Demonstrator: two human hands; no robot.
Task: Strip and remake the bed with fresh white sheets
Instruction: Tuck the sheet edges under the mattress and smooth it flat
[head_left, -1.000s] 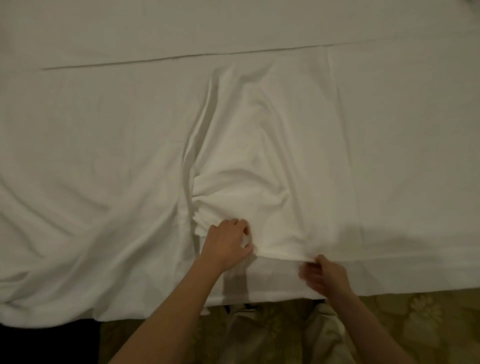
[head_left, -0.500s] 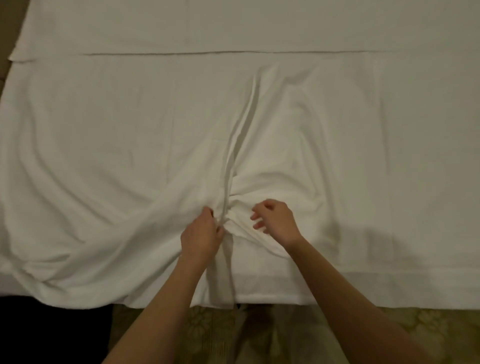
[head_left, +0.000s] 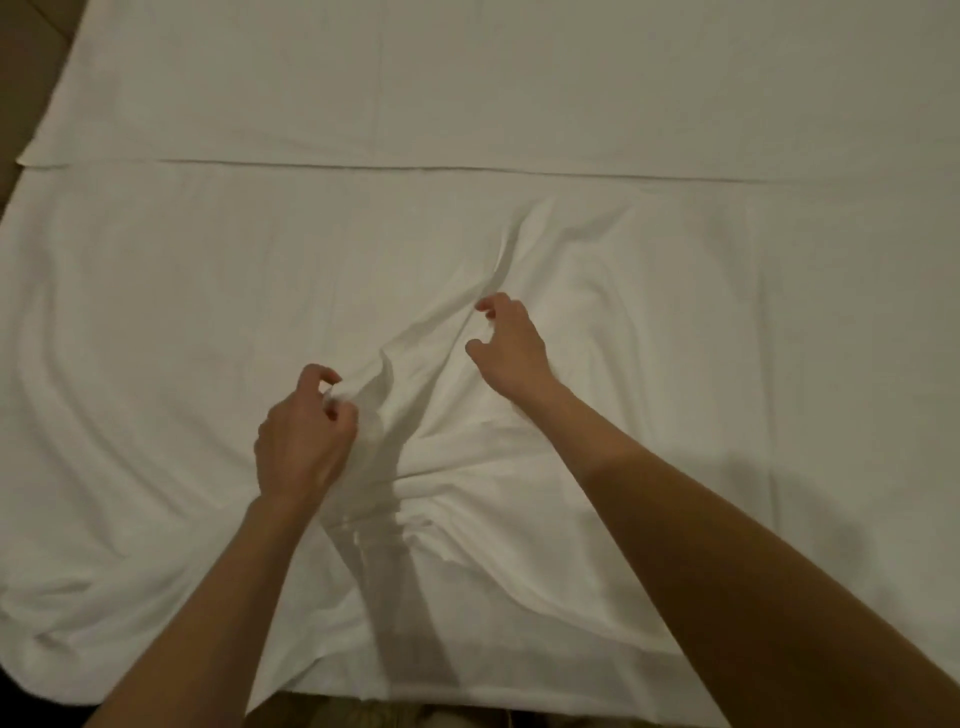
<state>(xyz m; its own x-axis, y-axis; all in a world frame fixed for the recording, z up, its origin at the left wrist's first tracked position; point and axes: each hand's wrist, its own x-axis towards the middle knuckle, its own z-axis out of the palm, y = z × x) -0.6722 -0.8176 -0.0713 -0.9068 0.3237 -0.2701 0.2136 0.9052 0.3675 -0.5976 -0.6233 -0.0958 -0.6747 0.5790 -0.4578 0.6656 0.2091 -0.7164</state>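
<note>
A white sheet (head_left: 156, 322) covers the whole bed, with a bunched ridge of folds running up its middle. My left hand (head_left: 306, 436) grips a gathered fold of this sheet between thumb and curled fingers. Further up and to the right, my right hand (head_left: 511, 345) hovers at the ridge with fingers and thumb hooked apart; whether it holds cloth is unclear. A second white layer (head_left: 467, 78) lies flat beyond a straight hem line across the bed.
The sheet's near edge hangs over the bed's front side (head_left: 519, 696). Brown floor or wall (head_left: 26, 78) shows past the bed's far left corner. A dark area (head_left: 31, 712) lies at the bottom left.
Both hands moved away from the near edge, further onto the bed. My right hand went from the hem to the ridge of folds; my left keeps a fold.
</note>
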